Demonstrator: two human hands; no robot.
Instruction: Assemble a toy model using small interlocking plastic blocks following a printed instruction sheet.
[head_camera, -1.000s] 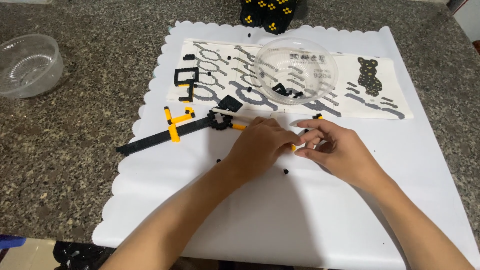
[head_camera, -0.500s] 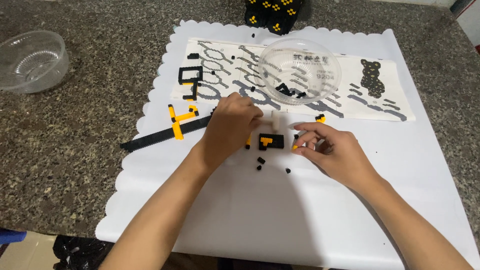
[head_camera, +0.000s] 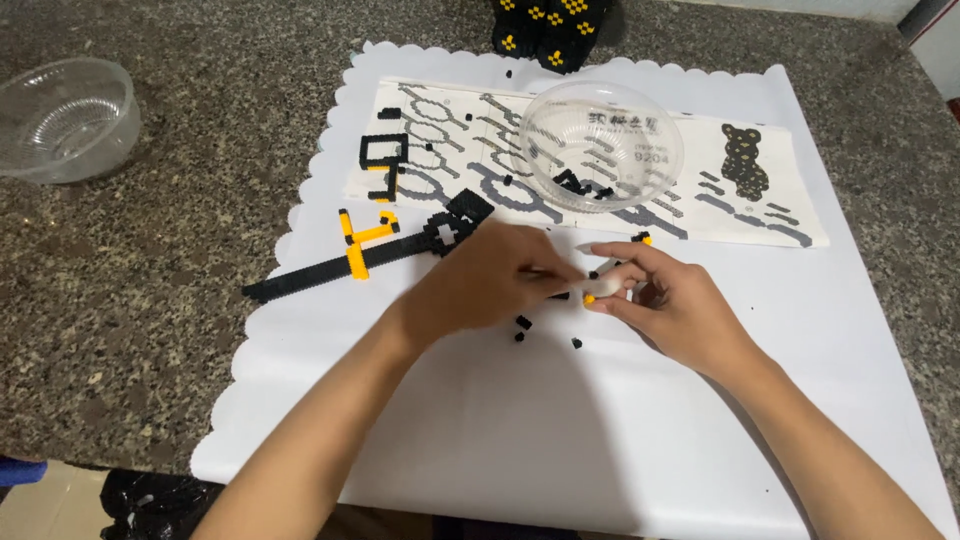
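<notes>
My left hand (head_camera: 490, 285) lies on the white scalloped paper mat (head_camera: 560, 430), fingers closed, its fingertips meeting my right hand. It covers a small black and yellow brick piece, of which only a black edge (head_camera: 557, 295) shows. My right hand (head_camera: 670, 300) pinches a tiny yellow brick (head_camera: 590, 298) against a small white piece between thumb and forefinger. A long black and yellow brick strip (head_camera: 350, 262) lies just left of my left hand. Loose black bits (head_camera: 520, 325) sit below the hands.
A clear bowl (head_camera: 603, 140) with a few black bricks stands on the printed instruction sheet (head_camera: 460, 130). A black frame piece (head_camera: 385, 150) lies on that sheet. Another clear bowl (head_camera: 60, 115) sits far left on the granite counter. A black and yellow block (head_camera: 550, 30) is at the top edge.
My left hand moved right, from the long strip to over the small black and yellow piece, and now meets the right hand. The right hand stayed about where it was.
</notes>
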